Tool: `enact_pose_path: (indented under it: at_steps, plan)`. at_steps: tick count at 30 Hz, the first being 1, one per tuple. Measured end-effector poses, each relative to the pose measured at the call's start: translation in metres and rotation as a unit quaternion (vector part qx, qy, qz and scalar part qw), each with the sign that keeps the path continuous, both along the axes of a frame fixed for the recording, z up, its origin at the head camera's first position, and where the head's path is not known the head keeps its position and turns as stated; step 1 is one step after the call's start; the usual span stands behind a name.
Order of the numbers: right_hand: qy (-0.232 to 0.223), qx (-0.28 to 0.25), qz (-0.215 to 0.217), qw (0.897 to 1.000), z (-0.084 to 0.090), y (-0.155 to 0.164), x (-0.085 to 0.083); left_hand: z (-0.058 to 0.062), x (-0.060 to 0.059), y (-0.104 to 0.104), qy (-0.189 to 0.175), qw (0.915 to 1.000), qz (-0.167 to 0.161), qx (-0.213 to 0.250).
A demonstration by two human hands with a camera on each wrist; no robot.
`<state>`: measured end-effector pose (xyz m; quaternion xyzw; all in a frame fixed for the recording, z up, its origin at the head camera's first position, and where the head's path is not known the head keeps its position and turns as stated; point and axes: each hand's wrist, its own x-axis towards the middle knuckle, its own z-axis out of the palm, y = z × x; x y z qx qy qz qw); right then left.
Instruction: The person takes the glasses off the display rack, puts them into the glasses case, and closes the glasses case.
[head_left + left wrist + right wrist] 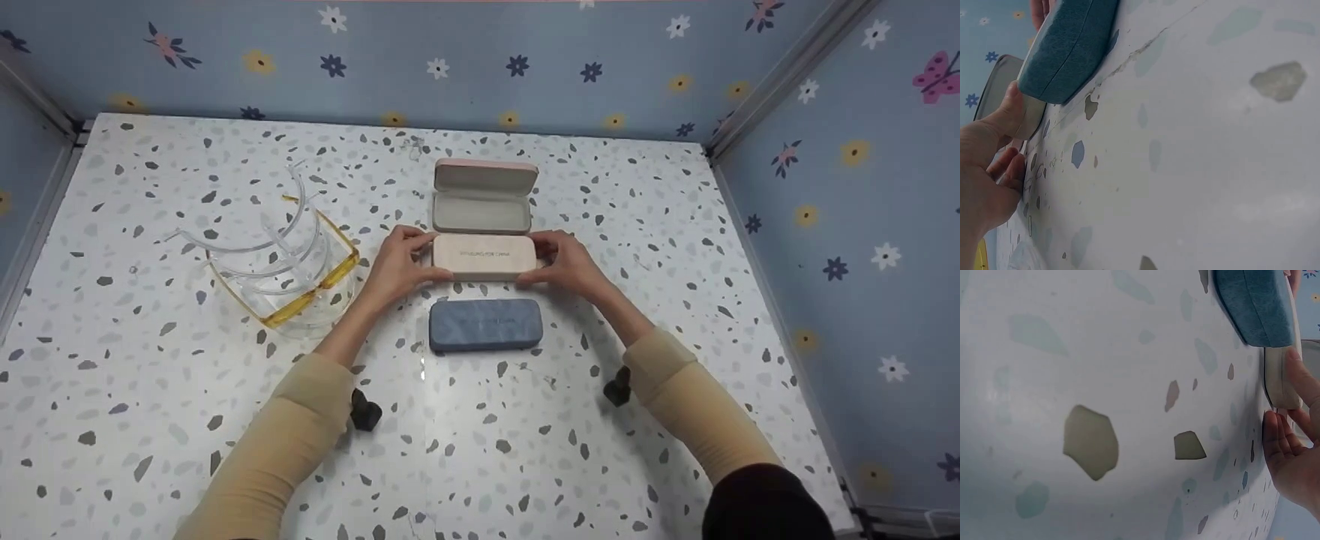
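A closed beige glasses case [484, 256] lies crosswise on the speckled table [150, 390]. My left hand [429, 255] grips its left end and my right hand [537, 258] grips its right end, thumbs at the near edge and fingers over the far edge. Just behind it stands a pink case [484, 196] with its lid open and nothing inside. A closed blue case [485, 324] lies just in front of it. In the left wrist view my left hand [994, 163] holds the beige case [1032, 117] beside the blue case [1067, 45]. In the right wrist view my right hand's fingers [1292, 450] touch the beige case [1282, 377].
A pile of clear and yellow-framed safety glasses [277, 255] lies to the left of the cases. Blue flowered walls [480, 67] close the table in at the back and both sides.
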<state>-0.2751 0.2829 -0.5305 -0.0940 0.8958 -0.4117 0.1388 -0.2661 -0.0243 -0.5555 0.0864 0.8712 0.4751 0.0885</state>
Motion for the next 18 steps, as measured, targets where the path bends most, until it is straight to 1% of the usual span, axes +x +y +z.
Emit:
enact_pose_path:
  at_steps: [5, 12, 18]
  plan:
    - [-0.001, 0.005, -0.002, 1.0, 0.0004, -0.0014, 0.001, 0.0017, 0.001, -0.0001, -0.013, 0.9999, 0.001, 0.004]
    - [-0.004, 0.016, 0.004, 1.0, -0.0002, -0.0012, 0.0029, 0.0032, 0.005, -0.0012, -0.016, 0.9998, 0.0, 0.011]
    - [-0.014, 0.028, 0.001, 1.0, 0.0015, 0.0, 0.0088, 0.0047, 0.0087, -0.0013, -0.028, 0.9996, -0.004, 0.01]
